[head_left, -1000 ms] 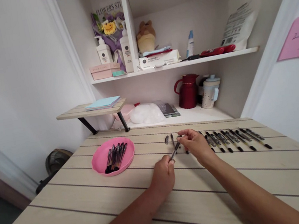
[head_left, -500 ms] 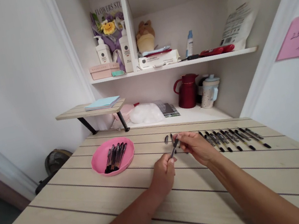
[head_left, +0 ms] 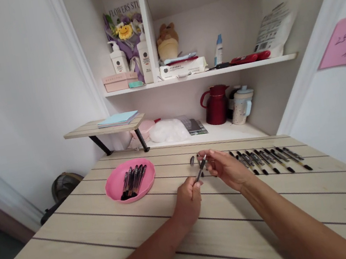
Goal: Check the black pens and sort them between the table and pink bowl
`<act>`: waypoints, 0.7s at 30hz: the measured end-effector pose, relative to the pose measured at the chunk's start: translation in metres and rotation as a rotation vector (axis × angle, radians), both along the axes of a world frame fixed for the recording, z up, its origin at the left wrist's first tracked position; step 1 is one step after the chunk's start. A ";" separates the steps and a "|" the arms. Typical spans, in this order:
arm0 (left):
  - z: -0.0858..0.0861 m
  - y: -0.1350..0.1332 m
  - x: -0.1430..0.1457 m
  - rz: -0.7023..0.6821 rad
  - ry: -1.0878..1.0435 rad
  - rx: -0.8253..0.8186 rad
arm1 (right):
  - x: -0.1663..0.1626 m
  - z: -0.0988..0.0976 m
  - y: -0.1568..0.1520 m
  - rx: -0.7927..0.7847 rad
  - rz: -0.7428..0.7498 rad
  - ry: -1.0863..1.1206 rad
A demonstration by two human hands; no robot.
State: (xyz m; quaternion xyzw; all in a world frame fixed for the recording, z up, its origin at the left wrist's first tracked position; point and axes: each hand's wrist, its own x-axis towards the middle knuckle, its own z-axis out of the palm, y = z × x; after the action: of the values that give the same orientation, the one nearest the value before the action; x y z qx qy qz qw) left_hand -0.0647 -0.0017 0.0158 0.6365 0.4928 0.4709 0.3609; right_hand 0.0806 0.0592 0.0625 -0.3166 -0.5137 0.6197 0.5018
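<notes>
My left hand is closed around the lower end of a black pen that points up and to the right. My right hand pinches the pen's upper end with its fingertips. Both hands hover just above the wooden table at its middle. Behind the hands a small black pen cap lies on the table. To the right a row of several black pens lies side by side. A pink dish at the left holds several more black pens.
A small raised shelf with a blue notebook stands at the table's back left. Behind it a red jug, a mug and plastic bags sit on a white ledge. An upper shelf carries bottles and boxes. A pink note hangs on the right.
Both hands have shifted slightly left and the pen has tilted a little more upright. My right hand's fingers have slid to the pen's upper tip.
</notes>
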 end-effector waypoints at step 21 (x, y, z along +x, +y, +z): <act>-0.004 0.002 -0.002 -0.028 0.066 0.038 | 0.006 -0.009 0.006 -0.032 0.028 0.037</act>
State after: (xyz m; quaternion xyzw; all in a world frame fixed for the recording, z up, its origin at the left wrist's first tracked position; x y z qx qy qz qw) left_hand -0.0666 0.0006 0.0114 0.6653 0.4863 0.4538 0.3390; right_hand 0.0862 0.0648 0.0537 -0.3061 -0.4987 0.6404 0.4974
